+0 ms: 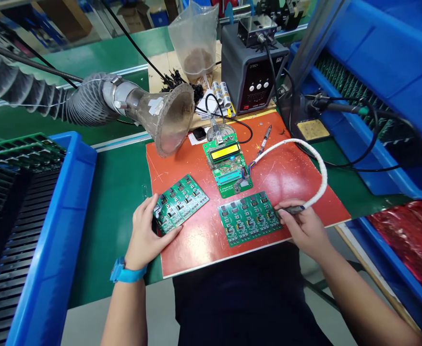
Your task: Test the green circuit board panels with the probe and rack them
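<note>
My left hand (148, 235) grips the left edge of a green circuit board (182, 202), which sits slanted over the orange mat (189, 250). A second green board (249, 218) lies on the mat to its right. At that board's right edge my right hand (302, 226) holds a dark probe (293, 209) between thumb and fingers. From the probe a white sleeved cable (320, 166) loops back to a programmer board (228, 166) with a lit yellow display and a teal socket.
A fume extractor funnel (174, 120) hangs over the mat's back left. A soldering station (254, 67), a plastic bag (194, 43) and a pen (264, 139) are behind. Blue bins (48, 240) flank both sides; the left one holds boards.
</note>
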Available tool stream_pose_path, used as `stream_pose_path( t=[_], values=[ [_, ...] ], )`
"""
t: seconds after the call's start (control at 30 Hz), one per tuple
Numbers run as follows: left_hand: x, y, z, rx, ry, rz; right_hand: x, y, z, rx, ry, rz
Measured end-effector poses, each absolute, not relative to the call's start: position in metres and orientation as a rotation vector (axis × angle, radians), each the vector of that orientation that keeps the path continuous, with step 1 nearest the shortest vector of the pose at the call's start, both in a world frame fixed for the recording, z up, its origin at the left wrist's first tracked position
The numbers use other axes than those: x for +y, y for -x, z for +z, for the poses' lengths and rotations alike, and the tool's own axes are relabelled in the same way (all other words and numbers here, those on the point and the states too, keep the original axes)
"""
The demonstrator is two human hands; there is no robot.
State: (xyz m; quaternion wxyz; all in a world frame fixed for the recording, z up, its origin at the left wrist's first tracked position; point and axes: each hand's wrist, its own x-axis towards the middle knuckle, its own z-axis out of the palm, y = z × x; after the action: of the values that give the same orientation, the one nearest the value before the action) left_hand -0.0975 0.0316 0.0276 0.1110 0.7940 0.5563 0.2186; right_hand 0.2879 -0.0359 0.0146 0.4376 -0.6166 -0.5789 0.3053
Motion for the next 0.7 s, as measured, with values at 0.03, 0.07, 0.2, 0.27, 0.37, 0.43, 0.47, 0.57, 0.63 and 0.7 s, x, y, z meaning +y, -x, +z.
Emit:
stream_pose_path(
  t=[0.03,0.07,0.2,0.27,0.37,0.43,0.47,0.57,0.63,0.7],
  values=[
    [0.0317,0.0975,0.0278,1.631,-2.336,0.644,-0.0359,-0.2882,0.0145,-1.444,1.53,0.757],
    [0.0318,0.0973,0.028,1.628,-2.339,0.648,-0.0358,-0.2884,0.0144,-1.444,1.528,0.756],
    [0.0317,0.0967,0.029,1.628,-2.339,0.662,-0.0354,-0.2887,0.0157,-1.467,1.528,0.735],
    [0.0314,0.0965,0.0295,1.631,-2.336,0.664,-0.0348,-0.2884,0.0171,-1.512,1.527,0.71],
    [0.0309,0.0956,0.0298,1.632,-2.341,0.655,-0.0333,-0.287,0.0191,-1.584,1.535,0.659],
    [0.0307,0.0943,0.0301,1.633,-2.356,0.647,-0.0321,-0.2857,0.0196,-1.601,1.548,0.619],
    [0.0307,0.0936,0.0302,1.631,-2.367,0.642,-0.0316,-0.2851,0.0196,-1.6,1.555,0.601],
    [0.0312,0.0916,0.0307,1.619,-2.4,0.637,-0.0305,-0.2832,0.0192,-1.586,1.582,0.557],
    [0.0314,0.0909,0.0308,1.609,-2.413,0.638,-0.0302,-0.2823,0.0191,-1.577,1.595,0.534],
    [0.0312,0.0908,0.0308,1.603,-2.418,0.643,-0.0304,-0.2819,0.019,-1.564,1.612,0.53]
  ],
)
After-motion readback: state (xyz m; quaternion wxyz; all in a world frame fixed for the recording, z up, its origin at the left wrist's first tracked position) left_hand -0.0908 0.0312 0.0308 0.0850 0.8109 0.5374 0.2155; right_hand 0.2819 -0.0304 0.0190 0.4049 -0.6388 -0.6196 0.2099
